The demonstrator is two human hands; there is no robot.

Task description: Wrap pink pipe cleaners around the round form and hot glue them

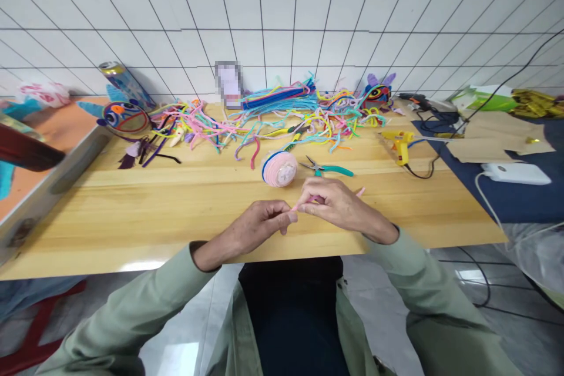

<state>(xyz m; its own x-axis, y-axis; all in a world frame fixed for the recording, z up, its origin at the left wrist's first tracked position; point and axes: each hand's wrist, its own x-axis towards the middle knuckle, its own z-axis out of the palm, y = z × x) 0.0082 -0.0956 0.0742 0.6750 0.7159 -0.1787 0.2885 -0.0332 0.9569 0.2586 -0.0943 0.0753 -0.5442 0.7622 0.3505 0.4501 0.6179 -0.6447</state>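
Near the table's front edge, my left hand pinches one end of a pink pipe cleaner. Close beside it on the right, my right hand grips the same pipe cleaner, whose far end sticks out past the knuckles. Just beyond my hands sits a round pink coiled piece with a blue band around its left side. Pliers with teal handles lie to its right, jaws apart.
Loose coloured pipe cleaners and a blue bundle lie along the wall. A yellow glue gun stands at the right, a phone leans at the back, and a can and a finished-looking figure are at left.
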